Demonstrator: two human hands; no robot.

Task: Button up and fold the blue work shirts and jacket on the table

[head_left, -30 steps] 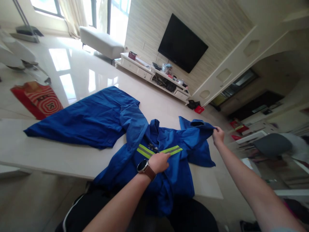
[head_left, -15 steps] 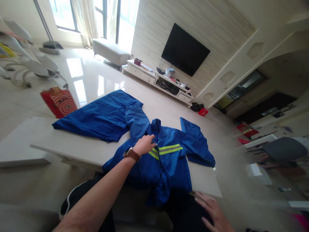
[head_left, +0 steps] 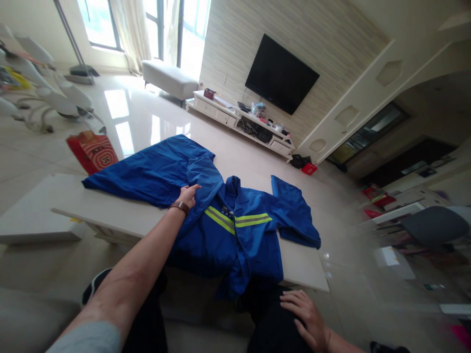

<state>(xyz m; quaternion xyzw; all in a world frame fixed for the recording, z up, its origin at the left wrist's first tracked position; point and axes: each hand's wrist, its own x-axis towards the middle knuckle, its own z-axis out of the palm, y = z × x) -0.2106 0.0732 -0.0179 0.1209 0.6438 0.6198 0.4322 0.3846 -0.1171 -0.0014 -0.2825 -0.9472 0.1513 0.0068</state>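
Note:
A blue work jacket [head_left: 257,250] with yellow-green and grey reflective stripes lies front up on a low white table [head_left: 147,223]. Its collar points away from me, and the lower hem hangs over the near edge. My left hand [head_left: 187,196], a brown-strapped watch on its wrist, is closed on the jacket's left-side sleeve near the shoulder. Beyond that sleeve another blue garment [head_left: 147,169] is spread across the table's left end. My right hand [head_left: 303,314] rests on my black-trousered knee, fingers loosely spread and holding nothing.
A red paper bag [head_left: 91,152] stands behind the table's left end. On the left floor is a white slab-like piece [head_left: 37,211]. Farther off are a TV cabinet [head_left: 221,115], a wall television [head_left: 281,73], a bench [head_left: 169,78] and a grey chair [head_left: 434,225].
My left hand has moved left from the jacket's collar and chest to the sleeve. The left chest stripe now shows in full. My right hand has settled on my knee.

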